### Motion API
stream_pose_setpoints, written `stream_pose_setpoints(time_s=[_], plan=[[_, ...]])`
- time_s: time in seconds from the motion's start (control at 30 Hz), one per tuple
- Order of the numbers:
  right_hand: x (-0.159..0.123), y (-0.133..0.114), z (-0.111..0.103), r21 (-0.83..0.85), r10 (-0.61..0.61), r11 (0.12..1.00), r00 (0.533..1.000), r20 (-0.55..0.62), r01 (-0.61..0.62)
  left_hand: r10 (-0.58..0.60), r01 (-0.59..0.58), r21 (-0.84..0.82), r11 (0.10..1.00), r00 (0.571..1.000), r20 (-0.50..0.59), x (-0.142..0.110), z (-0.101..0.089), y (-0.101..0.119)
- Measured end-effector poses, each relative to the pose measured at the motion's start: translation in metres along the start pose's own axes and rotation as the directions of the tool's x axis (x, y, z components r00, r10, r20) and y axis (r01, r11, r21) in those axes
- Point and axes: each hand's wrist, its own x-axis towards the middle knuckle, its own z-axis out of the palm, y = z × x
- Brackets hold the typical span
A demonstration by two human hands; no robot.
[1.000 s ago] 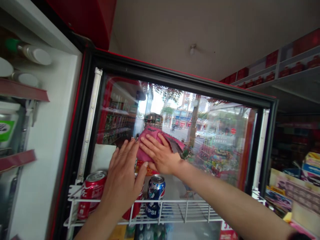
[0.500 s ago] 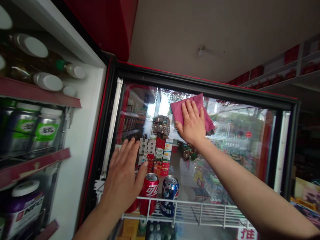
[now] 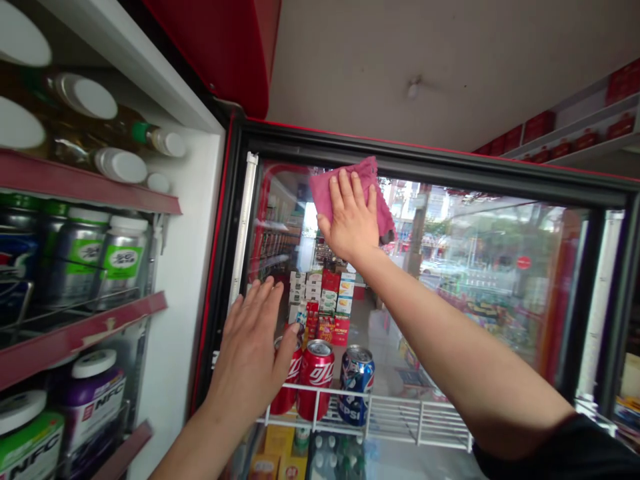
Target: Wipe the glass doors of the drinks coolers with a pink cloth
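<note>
My right hand (image 3: 353, 217) holds a pink cloth (image 3: 320, 190) flat against the upper part of the glass door (image 3: 450, 247), its fingers spread over the fabric. Lower and to the left, my left hand (image 3: 255, 340) is open, fingers extended, in front of the door's left side; whether it touches the glass I cannot tell. Just right of that hand, a red soda can (image 3: 316, 377) and a blue Pepsi can (image 3: 356, 383) stand on the white wire door rack (image 3: 395, 417). Another red can (image 3: 286, 400) is partly hidden by my left hand.
On the left, the fridge shelves (image 3: 80, 333) carry bottles, among them a purple NFC bottle (image 3: 95, 400). The black door frame (image 3: 425, 167) runs across the top of the glass. Stacked cartons (image 3: 327, 300) show in the glass. Red boxes (image 3: 540, 127) line a wall shelf at right.
My right hand and the cloth have moved left and slightly up over the glass. My left hand stays almost in place. The view has shifted, with the shelves and cans appearing farther right.
</note>
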Motion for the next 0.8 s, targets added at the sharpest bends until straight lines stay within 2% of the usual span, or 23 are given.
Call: stream_pose_setpoints(time_s=[0.23,0.43,0.6,0.8], plan=[[0.016,-0.041,0.01,0.056,-0.138,0.989,0.99,0.035,0.136,-0.03,0.03,0.03,0.999,1.0,0.009,-0.007,-0.018,-0.011],[-0.009,-0.077,0.021,0.142,-0.302,0.947,0.95,0.076,0.289,-0.06,0.061,0.042,0.997,0.998,-0.005,-0.014,-0.024,-0.019],[-0.042,-0.097,0.039,0.238,-0.495,0.857,0.858,0.134,0.457,-0.054,0.054,0.035,0.998,0.998,0.013,-0.017,-0.023,-0.016],[-0.077,-0.081,0.045,0.332,-0.7,0.699,0.702,0.133,0.634,-0.064,0.062,0.034,0.997,0.997,0.046,-0.015,-0.019,0.001]])
